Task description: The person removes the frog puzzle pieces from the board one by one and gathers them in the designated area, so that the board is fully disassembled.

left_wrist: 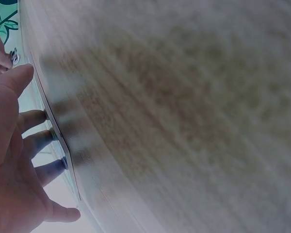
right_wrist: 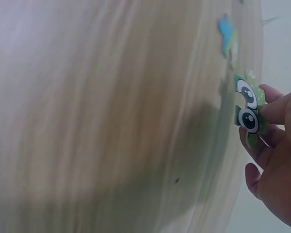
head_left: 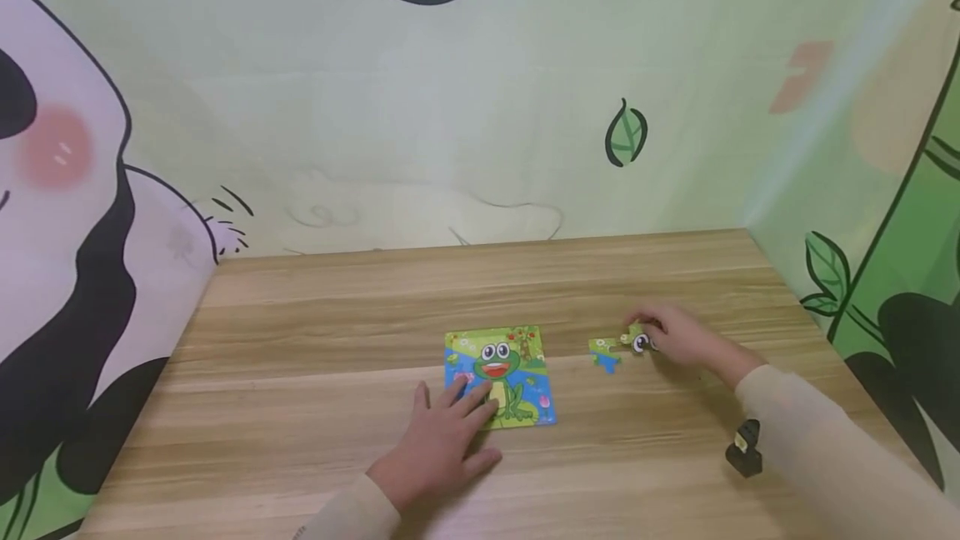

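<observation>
A square frog picture card lies flat on the table. My left hand is spread with straight fingers, its fingertips resting on the card's lower left part. The left wrist view shows those fingertips touching the card's edge area. To the right, my right hand pinches a green puzzle piece printed with the frog's two eyes between thumb and fingers. Just left of it, a corner puzzle piece in green and blue lies on the table. Part of the eye piece is hidden behind the fingers.
The wood-grain table meets a pale green wall painted with leaves at the back. A painted panda covers the left wall. A small black device shows beside the right sleeve.
</observation>
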`<state>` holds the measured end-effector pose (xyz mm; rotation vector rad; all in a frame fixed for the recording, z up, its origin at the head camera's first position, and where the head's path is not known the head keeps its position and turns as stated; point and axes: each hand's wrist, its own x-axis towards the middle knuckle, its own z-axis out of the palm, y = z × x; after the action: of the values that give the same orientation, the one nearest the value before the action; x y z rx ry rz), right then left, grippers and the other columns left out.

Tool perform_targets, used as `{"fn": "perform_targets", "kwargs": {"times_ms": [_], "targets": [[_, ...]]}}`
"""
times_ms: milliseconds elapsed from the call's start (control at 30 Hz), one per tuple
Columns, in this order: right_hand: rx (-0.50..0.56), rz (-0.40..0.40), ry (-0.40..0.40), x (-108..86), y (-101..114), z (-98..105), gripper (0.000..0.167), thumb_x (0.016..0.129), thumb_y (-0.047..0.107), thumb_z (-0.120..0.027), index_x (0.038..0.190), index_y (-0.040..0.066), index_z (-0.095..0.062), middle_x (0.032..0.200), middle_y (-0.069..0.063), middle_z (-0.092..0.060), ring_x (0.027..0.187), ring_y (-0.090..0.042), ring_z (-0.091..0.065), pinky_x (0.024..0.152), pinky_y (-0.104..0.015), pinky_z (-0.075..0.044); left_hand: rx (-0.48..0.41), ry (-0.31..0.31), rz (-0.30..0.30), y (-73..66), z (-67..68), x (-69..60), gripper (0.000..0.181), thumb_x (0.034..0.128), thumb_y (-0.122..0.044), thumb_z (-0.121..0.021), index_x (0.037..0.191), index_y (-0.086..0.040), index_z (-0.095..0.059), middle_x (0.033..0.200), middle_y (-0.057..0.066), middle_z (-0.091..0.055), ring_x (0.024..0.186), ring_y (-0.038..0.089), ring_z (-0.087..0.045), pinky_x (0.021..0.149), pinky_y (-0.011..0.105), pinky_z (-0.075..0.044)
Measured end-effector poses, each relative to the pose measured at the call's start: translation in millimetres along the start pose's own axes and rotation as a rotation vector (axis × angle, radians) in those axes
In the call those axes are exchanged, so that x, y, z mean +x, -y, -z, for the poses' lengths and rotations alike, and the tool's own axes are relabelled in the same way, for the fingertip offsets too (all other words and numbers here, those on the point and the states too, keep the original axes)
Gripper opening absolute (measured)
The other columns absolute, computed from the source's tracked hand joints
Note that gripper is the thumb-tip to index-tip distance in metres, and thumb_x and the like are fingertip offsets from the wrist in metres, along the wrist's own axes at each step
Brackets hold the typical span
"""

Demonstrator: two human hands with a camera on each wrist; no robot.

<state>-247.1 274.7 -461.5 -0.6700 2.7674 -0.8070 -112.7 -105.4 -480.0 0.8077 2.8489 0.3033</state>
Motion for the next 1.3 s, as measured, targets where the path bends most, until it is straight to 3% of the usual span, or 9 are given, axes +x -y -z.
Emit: {"fn": "perform_targets", "kwargs": {"times_ms": [167, 333, 633, 900, 1067, 1300], "targets": [[-0.108, -0.006, -0.052, -3.4, -3.9, -1.1, 0.031, 0.100, -0.009, -0.052, 0.126, -0.003, -0.068, 0.124, -0.027, -0.070, 0.119, -0.049, -0.064, 0.102, -0.064, -0.050, -0.003, -0.006, -0.002, 0.8, 0.3, -1.1, 0.064, 0.1017, -0.054, -0.060, 0.154, -0.017, -0.053, 0.168, 0.006, -0.040, 0.156, 0.041, -0.035, 0.113, 0.084, -0.024], [-0.182, -0.071, -0.087, 5.4, 5.3, -0.9, 0.038, 0.101, -0.006, -0.048, 0.135, 0.000, -0.064, 0.126, -0.027, -0.069, 0.121, -0.047, -0.064, 0.101, -0.065, -0.048, -0.016, -0.001, 0.000, 0.8, -0.7, -1.5, 0.064, 0.1023, -0.054, -0.059, 0.154, -0.017, -0.052, 0.169, 0.006, -0.039, 0.157, 0.040, -0.033, 0.114, 0.083, -0.023], [-0.199, -0.018, -0.066, 33.7, 39.2, -13.6, 0.036, 0.101, -0.005, -0.049, 0.130, 0.002, -0.069, 0.123, -0.023, -0.072, 0.119, -0.043, -0.066, 0.100, -0.061, -0.049, -0.022, -0.009, -0.008, 1.4, -2.1, -1.6, 0.064, 0.1024, -0.053, -0.060, 0.155, -0.017, -0.052, 0.169, 0.006, -0.038, 0.157, 0.040, -0.032, 0.114, 0.083, -0.024], [-0.169, 0.055, 0.035, 54.2, 74.6, -41.5, 0.032, 0.104, 0.004, -0.053, 0.132, 0.005, -0.068, 0.127, -0.018, -0.070, 0.120, -0.037, -0.065, 0.106, -0.058, -0.049, -0.017, -0.012, -0.004, 1.6, -2.9, -1.5, 0.065, 0.1021, -0.054, -0.060, 0.155, -0.017, -0.052, 0.169, 0.005, -0.039, 0.157, 0.039, -0.033, 0.114, 0.083, -0.025], [-0.183, 0.069, 0.096, 58.5, 97.4, -59.9, 0.030, 0.104, 0.017, -0.062, 0.132, 0.014, -0.070, 0.133, -0.013, -0.067, 0.127, -0.035, -0.060, 0.113, -0.060, -0.042, -0.021, -0.017, -0.009, 2.0, -2.6, -1.6, 0.064, 0.1020, -0.053, -0.060, 0.154, -0.016, -0.053, 0.168, 0.006, -0.040, 0.157, 0.040, -0.034, 0.113, 0.083, -0.025], [-0.234, 0.093, 0.129, 60.9, 112.4, -77.8, 0.028, 0.099, 0.028, -0.073, 0.126, 0.021, -0.074, 0.130, -0.009, -0.061, 0.123, -0.031, -0.055, 0.110, -0.057, -0.039, -0.015, -0.002, -0.002, 1.9, -2.9, -1.0, 0.065, 0.1026, -0.055, -0.059, 0.155, -0.017, -0.052, 0.170, 0.005, -0.038, 0.157, 0.039, -0.033, 0.113, 0.083, -0.025]]}}
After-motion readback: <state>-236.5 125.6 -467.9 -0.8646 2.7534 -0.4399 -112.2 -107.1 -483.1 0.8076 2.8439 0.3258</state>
